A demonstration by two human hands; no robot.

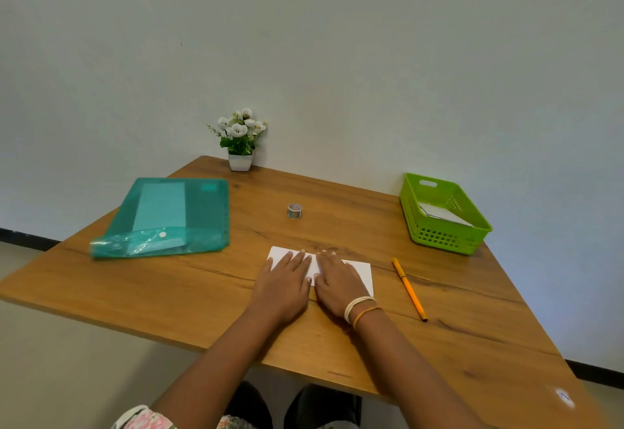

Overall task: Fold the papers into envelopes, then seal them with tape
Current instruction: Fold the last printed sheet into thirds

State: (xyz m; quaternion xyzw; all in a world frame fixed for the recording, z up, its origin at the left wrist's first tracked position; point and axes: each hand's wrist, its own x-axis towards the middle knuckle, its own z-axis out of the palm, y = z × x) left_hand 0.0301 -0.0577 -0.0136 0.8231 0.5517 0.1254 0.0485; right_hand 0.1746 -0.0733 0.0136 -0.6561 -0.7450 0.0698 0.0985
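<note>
A white folded paper (pixel 361 271) lies flat on the wooden table (pixel 169 293) near its middle. My left hand (pixel 285 281) presses on the paper's left half with straight fingers. My right hand (pixel 337 281) lies flat beside it on the right half, with bracelets at the wrist. The two hands nearly touch and hide most of the paper. A small roll of patterned tape (pixel 294 211) stands farther back on the table, apart from both hands.
A teal plastic folder (pixel 206 212) with paper inside lies at the left. A green basket (pixel 439 236) at the right holds white paper. An orange pen (pixel 409 289) lies right of the paper. A small flower pot (pixel 240 161) stands against the wall.
</note>
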